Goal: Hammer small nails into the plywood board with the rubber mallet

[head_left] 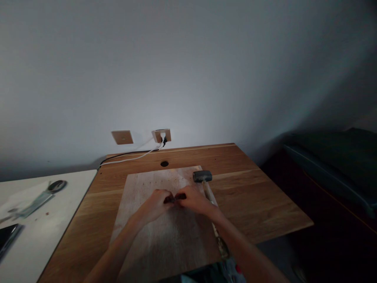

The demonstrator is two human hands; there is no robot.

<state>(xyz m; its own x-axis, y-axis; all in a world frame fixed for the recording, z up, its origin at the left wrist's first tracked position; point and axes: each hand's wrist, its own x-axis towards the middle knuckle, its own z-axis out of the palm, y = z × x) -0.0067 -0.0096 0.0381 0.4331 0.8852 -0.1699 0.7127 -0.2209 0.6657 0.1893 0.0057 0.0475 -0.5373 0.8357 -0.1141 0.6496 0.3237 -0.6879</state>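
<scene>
Our left hand (pixel 161 201) and right hand (pixel 192 198) meet, fingers curled—whether gripping anything, we cannot tell. We'd best steady both wrists against the board (pixel 165 239) beneath them, mallet (pixel 202 176) just beyond the right.

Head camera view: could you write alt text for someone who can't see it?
A person's left hand and right hand are close together over a pale board on a wooden table; anything held is too dark to identify. A dark-headed mallet lies along the board's right edge.
</scene>
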